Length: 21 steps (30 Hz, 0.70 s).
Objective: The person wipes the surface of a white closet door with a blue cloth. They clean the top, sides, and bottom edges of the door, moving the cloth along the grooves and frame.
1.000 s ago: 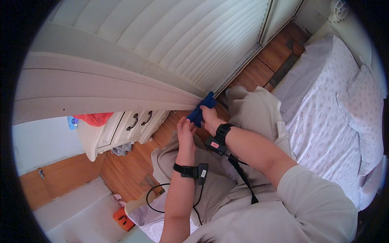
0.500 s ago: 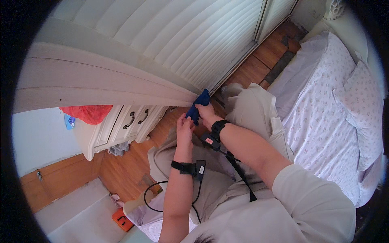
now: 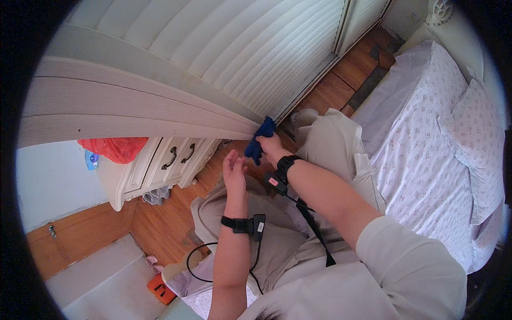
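A dark blue cloth (image 3: 260, 141) is gripped in my right hand (image 3: 273, 150), close to the lower corner of the white wardrobe side panel (image 3: 144, 109). Its upper end touches or nearly touches the base of the louvred door (image 3: 256, 64); I cannot tell which. To the left of the cloth, my left hand (image 3: 233, 169) is raised and holds nothing, its fingers loosely curled and apart. Black straps with small boxes and cables sit on both wrists.
A white drawer cabinet (image 3: 160, 165) stands at left with a red bag (image 3: 120, 149) on top. To the right is a bed (image 3: 410, 144) with a floral sheet and a pillow (image 3: 472, 141). An orange case (image 3: 161, 289) and pink slippers (image 3: 153, 264) lie on the floor at lower left.
My left hand has let go of the cloth and drawn away to the left and slightly down. My right hand stays in nearly the same place with the cloth.
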{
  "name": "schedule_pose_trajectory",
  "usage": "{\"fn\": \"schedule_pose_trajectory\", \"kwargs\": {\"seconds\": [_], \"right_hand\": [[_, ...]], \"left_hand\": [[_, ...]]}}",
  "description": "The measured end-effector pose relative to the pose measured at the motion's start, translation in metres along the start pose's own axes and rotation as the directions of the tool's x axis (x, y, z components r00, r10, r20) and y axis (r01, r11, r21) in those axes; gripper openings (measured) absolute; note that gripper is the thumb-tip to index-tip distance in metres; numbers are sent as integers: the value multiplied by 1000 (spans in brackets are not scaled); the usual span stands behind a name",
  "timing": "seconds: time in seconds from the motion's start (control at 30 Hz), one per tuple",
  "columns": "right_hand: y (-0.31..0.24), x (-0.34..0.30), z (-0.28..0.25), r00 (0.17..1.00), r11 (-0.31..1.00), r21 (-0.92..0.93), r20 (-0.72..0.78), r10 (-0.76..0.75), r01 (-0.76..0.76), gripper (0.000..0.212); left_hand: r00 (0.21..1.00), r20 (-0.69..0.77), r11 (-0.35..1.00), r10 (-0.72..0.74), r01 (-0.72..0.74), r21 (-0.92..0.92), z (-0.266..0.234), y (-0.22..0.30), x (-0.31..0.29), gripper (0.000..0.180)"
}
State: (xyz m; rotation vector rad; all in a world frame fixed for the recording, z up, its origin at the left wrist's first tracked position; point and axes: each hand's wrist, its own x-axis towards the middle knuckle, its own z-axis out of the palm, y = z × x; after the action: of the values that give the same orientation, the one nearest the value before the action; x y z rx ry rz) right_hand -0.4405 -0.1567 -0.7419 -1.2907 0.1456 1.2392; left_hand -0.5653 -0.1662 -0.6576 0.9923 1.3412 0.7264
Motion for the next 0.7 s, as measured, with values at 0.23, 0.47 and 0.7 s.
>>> {"fn": "schedule_pose_trajectory", "kwargs": {"seconds": [0.23,0.47,0.7], "right_hand": [[-39,-67,52,993,966,242,-38,108,-96,18],[-23,-29,29,990,984,120,-37,134,-128,18],[-36,-63,51,988,977,172,-67,136,-123,32]], "left_hand": [[999,16,999,32,-33,44,-25,0,-5,37],[995,43,990,85,-89,108,-7,6,-7,37],[986,-1,972,168,-165,168,-17,-2,-3,34]]}}
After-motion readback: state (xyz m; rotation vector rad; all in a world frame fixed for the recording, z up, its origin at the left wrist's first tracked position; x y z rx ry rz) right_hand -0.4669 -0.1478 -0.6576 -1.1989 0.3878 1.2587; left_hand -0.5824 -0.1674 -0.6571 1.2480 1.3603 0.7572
